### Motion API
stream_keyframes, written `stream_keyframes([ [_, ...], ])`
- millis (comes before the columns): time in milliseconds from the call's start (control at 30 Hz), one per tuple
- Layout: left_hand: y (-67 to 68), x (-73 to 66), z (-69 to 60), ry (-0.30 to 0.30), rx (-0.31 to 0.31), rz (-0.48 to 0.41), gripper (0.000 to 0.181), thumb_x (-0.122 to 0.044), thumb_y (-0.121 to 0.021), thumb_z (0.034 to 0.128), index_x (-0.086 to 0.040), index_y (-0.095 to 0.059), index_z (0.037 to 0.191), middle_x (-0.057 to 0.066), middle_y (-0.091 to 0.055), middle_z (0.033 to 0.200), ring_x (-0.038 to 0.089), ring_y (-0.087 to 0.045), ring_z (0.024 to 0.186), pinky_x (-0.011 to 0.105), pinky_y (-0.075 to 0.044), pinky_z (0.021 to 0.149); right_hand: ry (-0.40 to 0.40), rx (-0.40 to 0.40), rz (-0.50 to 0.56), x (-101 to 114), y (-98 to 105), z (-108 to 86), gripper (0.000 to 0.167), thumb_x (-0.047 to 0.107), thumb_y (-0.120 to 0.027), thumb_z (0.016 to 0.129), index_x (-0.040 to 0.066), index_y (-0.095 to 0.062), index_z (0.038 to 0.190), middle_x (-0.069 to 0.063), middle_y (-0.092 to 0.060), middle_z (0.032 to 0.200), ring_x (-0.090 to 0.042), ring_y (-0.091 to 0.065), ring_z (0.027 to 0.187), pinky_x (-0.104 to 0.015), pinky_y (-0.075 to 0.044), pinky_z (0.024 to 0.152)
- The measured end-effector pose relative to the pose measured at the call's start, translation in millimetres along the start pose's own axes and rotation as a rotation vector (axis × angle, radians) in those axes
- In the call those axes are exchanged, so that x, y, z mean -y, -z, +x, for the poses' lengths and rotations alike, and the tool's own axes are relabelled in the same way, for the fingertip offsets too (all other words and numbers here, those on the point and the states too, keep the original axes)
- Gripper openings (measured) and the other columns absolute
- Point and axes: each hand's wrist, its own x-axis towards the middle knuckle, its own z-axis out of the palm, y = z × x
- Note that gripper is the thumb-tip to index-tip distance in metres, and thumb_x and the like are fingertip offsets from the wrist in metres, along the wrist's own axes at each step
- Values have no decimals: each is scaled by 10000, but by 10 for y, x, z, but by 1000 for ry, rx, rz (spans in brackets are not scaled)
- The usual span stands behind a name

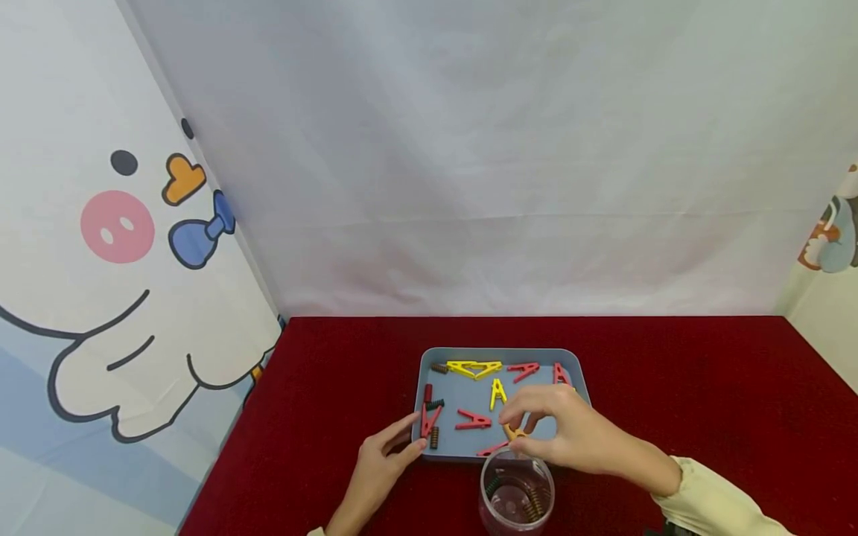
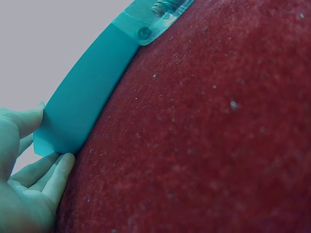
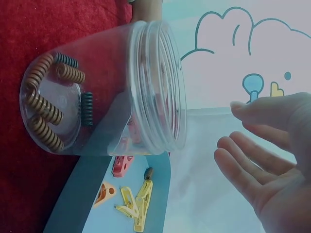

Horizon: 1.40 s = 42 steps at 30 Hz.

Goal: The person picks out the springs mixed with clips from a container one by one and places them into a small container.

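My left hand (image 1: 380, 467) holds the left front corner of a blue-grey tray (image 1: 462, 455). In the left wrist view its thumb lies at the rim of the tray wall (image 2: 87, 92), with fingers against the outside below. My right hand (image 3: 272, 160) hovers above the mouth of a clear plastic jar (image 3: 112, 53), thumb and fingers apart, nothing between them. Brown springs (image 3: 46, 136) and dark green springs (image 3: 87, 109) lie at the jar's bottom. Behind the right fingers in the head view, an orange clip piece (image 1: 515, 432) lies in the tray.
Red clip pieces (image 1: 474, 420) and yellow clip pieces (image 1: 497, 392) are spread over the tray. Several loose springs (image 1: 434, 438) lie along its left side. A red cloth (image 1: 322, 387) covers the table, with a white curtain (image 1: 509, 186) behind. The jar stands just in front of the tray.
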Motion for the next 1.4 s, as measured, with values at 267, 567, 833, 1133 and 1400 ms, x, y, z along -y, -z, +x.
stream_keyframes([
  [267,-6,170,43,-28,0,-17,501,-266,-718,855,-135,-581,1318,142,-500,1363,277,-547,1152,253,-498,811,-42,22,27,-110,-15,70,232,86,-736,829,169,-658,1031,10,-644,967,-136,-623,791,-262,-535,629],
  [567,2,190,51,-21,2,-4,498,-291,-722,848,-156,-590,1309,131,-503,1361,273,-544,1159,252,-494,820,-70,33,9,-191,-37,128,240,68,-740,815,181,-660,1011,54,-635,932,-151,-610,816,-286,-538,639],
  [833,1,209,61,-27,3,6,493,-294,-716,853,-166,-588,1312,128,-498,1367,278,-539,1165,264,-497,826,-92,70,-9,-313,-69,200,208,70,-748,808,178,-670,968,60,-636,919,-144,-616,802,-252,-530,643],
  [1133,0,207,61,-17,3,11,484,-303,-720,848,-188,-597,1302,105,-508,1361,273,-538,1165,260,-496,825,-176,139,6,-434,-119,296,199,53,-751,801,153,-688,961,31,-647,959,-178,-621,810,-254,-529,661],
  [1400,10,196,57,-12,11,19,476,-297,-709,859,-188,-593,1307,102,-505,1364,273,-538,1165,262,-496,827,-189,193,-7,-525,-182,365,192,70,-751,804,133,-692,975,-20,-652,975,-174,-620,824,-291,-535,663],
])
